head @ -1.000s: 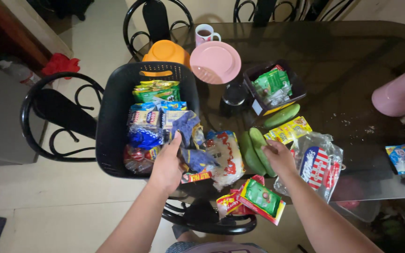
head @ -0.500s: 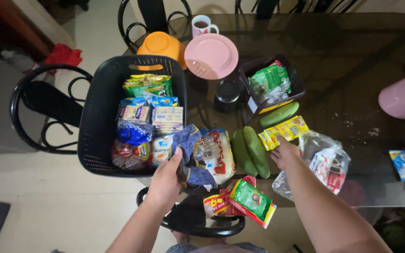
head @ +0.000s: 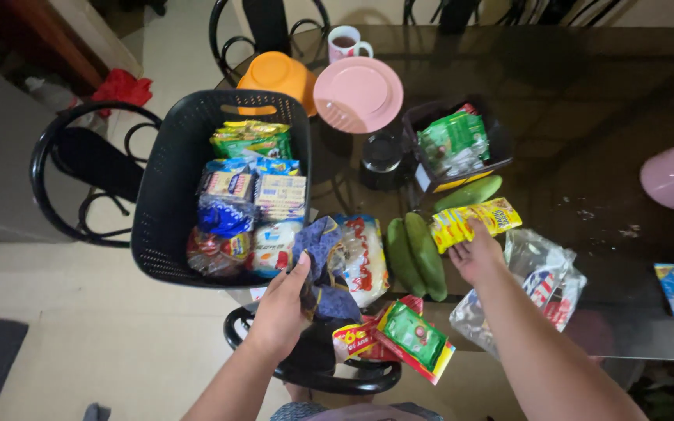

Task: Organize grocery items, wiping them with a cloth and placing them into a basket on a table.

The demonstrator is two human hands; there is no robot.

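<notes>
My left hand (head: pixel 281 308) grips a crumpled blue cloth-like bag (head: pixel 322 253) beside the near corner of a black plastic basket (head: pixel 167 210) packed with snack packets. My right hand (head: pixel 476 256) is spread open, its fingers touching a strip of yellow sachets (head: pixel 473 220) on the dark glass table (head: pixel 587 117). Between my hands lie a clear packet with red print (head: pixel 364 257) and two green fruits (head: pixel 415 253). A green and red packet (head: pixel 413 339) lies at the table's near edge.
A clear plastic bag with red and blue print (head: pixel 544 284) sits right of my right arm. Farther back stand a pink plate (head: pixel 358 93), an orange bowl (head: pixel 276 76), a pink mug (head: pixel 346 43) and a dark box of green sachets (head: pixel 454 144). Black metal chairs (head: pixel 79 175) surround the table.
My left hand pulled the blue bag out of the basket toward the near table edge. My right hand left the green fruits and moved up onto the yellow sachets.
</notes>
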